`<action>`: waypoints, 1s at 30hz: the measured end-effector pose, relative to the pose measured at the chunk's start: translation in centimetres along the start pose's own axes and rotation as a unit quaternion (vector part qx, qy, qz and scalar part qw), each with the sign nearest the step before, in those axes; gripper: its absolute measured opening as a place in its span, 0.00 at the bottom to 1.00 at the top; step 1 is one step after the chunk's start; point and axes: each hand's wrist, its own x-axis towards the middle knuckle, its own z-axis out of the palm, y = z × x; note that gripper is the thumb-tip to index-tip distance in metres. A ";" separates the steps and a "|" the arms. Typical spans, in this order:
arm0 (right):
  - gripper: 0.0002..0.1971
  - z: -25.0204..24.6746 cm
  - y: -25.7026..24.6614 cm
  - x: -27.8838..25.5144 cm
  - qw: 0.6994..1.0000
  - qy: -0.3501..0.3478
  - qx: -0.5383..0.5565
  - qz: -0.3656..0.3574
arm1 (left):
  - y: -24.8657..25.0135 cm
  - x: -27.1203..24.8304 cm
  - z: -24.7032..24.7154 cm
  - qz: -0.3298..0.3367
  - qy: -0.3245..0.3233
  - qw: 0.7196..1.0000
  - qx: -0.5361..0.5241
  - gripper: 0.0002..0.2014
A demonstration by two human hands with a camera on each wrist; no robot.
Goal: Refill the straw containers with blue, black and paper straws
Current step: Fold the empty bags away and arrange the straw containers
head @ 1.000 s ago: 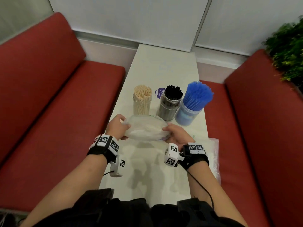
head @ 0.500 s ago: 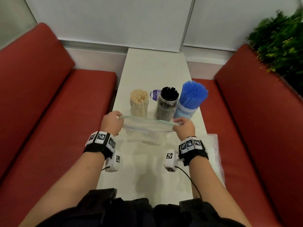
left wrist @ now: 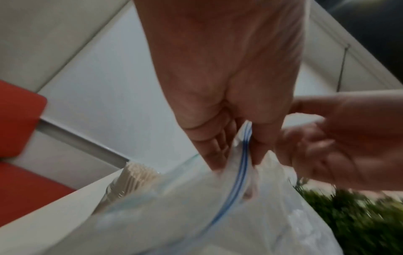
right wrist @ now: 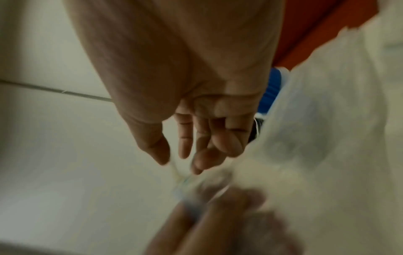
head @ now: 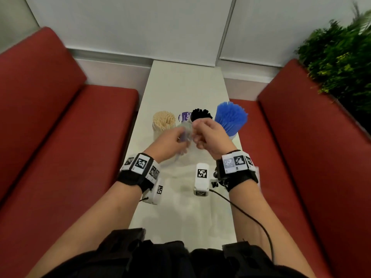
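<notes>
Head view, nearest first: two bare forearms with black wrist straps carrying white tag blocks reach over the near half of a narrow white tabletop [head: 181, 85] set between two red benches [head: 60, 125]. Above the middle of the tabletop both hands meet on a clear zip-top plastic bag [head: 185, 130], crumpled and see-through, which hangs lifted off the surface. The left hand [head: 170, 142] has its fingers curled round the bag's upper edge; in the left wrist view the fingers [left wrist: 214, 151] pinch the bag [left wrist: 218, 207] right at its blue double zip line [left wrist: 242, 174], with the film bunching below them. The right hand [head: 208, 137], just beside the left and nearly touching it, pinches the bag's rim between thumb and curled fingers; the right wrist view, blurred, shows the thumb and fingers [right wrist: 202, 155] closing on a thin clear edge [right wrist: 181, 176], with the rest of the bag [right wrist: 316, 138] billowing to the right.

Just beyond the hands, across the middle of the tabletop, stand three containers in a row: paper straws [head: 164, 121] toward the left edge, black straws [head: 200, 114] in the middle, partly hidden by the right hand, and blue straws [head: 230, 117] toward the right edge. A purple round label [head: 183, 116] lies between the paper and black ones. Green foliage [head: 341, 63] rises behind the right bench.
</notes>
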 end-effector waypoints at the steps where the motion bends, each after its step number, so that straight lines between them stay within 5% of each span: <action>1: 0.08 -0.8 -0.1 0.1 0.997 0.025 -0.065 -0.026 | 0.1 0.1 -0.3 -0.015 0.035 0.998 -0.053 0.08; 4: 0.28 -3.9 0.8 0.0 0.938 0.084 -0.334 -0.033 | 1.2 0.1 -1.9 -0.049 0.120 0.936 -0.327 0.10; 7: 0.20 -6.2 1.8 -0.1 0.980 0.047 -0.194 -0.015 | 2.0 0.1 -3.3 -0.044 0.148 0.855 -0.495 0.07; 10: 0.07 -6.9 1.5 0.0 0.996 0.046 -0.073 -0.034 | 2.3 0.1 -4.0 -0.039 0.162 0.826 -0.539 0.08; 17: 0.03 -7.8 0.3 0.4 0.955 0.182 0.214 -0.097 | 0.5 -0.2 -5.3 -0.031 0.272 0.839 -0.471 0.08; 22: 0.06 -7.3 -1.3 0.3 0.927 0.282 0.112 -0.219 | 0.4 -0.9 -6.3 -0.023 0.248 0.903 -0.350 0.11; 24: 0.06 -7.2 -1.7 0.5 0.921 0.300 0.099 -0.227 | 0.7 -1.3 -6.9 -0.024 0.240 0.902 -0.359 0.14; 27: 0.04 -6.6 -2.0 1.1 0.903 0.354 0.147 -0.194 | 1.3 -1.4 -7.2 -0.024 0.122 0.868 -0.481 0.35; 30: 0.05 -6.1 -2.0 1.7 0.889 0.376 0.226 -0.128 | 1.3 -1.9 -6.2 -0.049 -0.043 0.901 -0.428 0.39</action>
